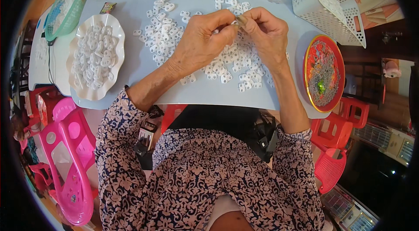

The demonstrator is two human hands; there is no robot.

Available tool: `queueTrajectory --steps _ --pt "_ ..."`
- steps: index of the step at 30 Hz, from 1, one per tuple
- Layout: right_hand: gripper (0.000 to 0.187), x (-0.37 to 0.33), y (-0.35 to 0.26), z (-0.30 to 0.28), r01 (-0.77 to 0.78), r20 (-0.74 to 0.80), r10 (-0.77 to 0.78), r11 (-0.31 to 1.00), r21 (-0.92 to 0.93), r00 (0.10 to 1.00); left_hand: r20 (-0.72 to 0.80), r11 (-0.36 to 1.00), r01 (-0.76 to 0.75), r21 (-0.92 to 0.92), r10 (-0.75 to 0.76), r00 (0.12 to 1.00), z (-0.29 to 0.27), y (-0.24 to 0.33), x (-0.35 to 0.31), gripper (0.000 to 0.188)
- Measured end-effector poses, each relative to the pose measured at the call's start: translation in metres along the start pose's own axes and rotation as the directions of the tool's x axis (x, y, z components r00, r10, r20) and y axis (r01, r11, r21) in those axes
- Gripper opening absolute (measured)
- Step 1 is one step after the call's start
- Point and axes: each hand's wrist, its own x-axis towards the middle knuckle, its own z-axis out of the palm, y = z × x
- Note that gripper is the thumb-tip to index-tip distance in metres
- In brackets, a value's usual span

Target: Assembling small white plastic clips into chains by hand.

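- Fingers (226, 34) of both hands are pinched, thumb against forefinger, tip to tip; on my feed they grip a small white piece (235, 22) between them.
- I place everything by the loose heap of white pieces (163, 34): the small white piece is held above its far right part, clear of the tabletop (148, 93).
- The left hand (203, 34) reaches in over the heap's middle, the right hand (270, 30) over its right edge; neither is nearer the small white piece, since both sets of fingertips meet on it.
- Its long axis I can't read: the fingertips cover most of it. A dark, brassy patch (241, 20) shows at the right thumb's tip, and I can't tell if it's held or worn.
- Right of the heap I see a red bowl (342, 71) of small grey parts (324, 76), nearer the right hand.
- Left of the heap is a scalloped white plate (70, 67) with more white pieces (96, 52), nearer the left hand.
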Motion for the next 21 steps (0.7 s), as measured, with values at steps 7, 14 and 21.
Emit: queueTrajectory --steps 7,14,21 --pt "0.011 -0.001 -0.003 -0.006 -0.085 0.037 0.081 0.990 0.116 0.996 0.068 0.996 0.079 -0.029 -0.077 0.995 -0.001 -0.012 0.002 0.017" --pt "0.013 0.000 0.003 -0.010 -0.046 0.103 0.042 0.998 0.030 0.994 0.082 0.996 0.088 -0.033 -0.086 0.993 -0.001 -0.010 0.001 0.017" --pt "0.014 -0.002 0.004 -0.006 -0.009 0.039 0.010 1.000 -0.011 0.999 0.033 0.999 0.032 0.016 -0.032 0.999 0.004 -0.003 -0.002 0.017"
